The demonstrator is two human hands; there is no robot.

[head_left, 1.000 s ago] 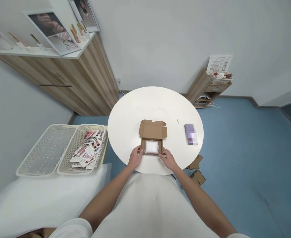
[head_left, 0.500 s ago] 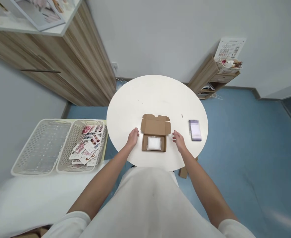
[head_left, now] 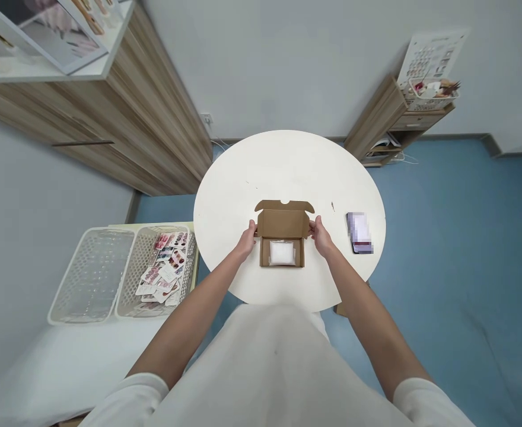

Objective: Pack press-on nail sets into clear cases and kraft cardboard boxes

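Note:
On the round white table (head_left: 287,169) an opened brown cardboard box (head_left: 282,224) lies in front of me, its lid tilted up at the back. Inside the box sits a white packet (head_left: 282,253) in clear plastic wrapping. My left hand (head_left: 245,241) is at the left edge of the lid, thumb up and fingers partly hidden behind the side flap. At the right edge, my right hand (head_left: 320,236) holds the other side flap, thumb up and fingers curled behind it.
A phone-like object (head_left: 359,233), partly blurred out, lies on the table's right side. To the left stand two white plastic baskets, one plain (head_left: 92,276) and one with several printed cards (head_left: 161,276). A wood-grain cabinet (head_left: 158,118) and a small shelf (head_left: 385,130) stand behind.
Both hands have moved inward and up from beside the box to the lid's side flaps. The lid, flatter before, is now raised more. The view has shifted slightly.

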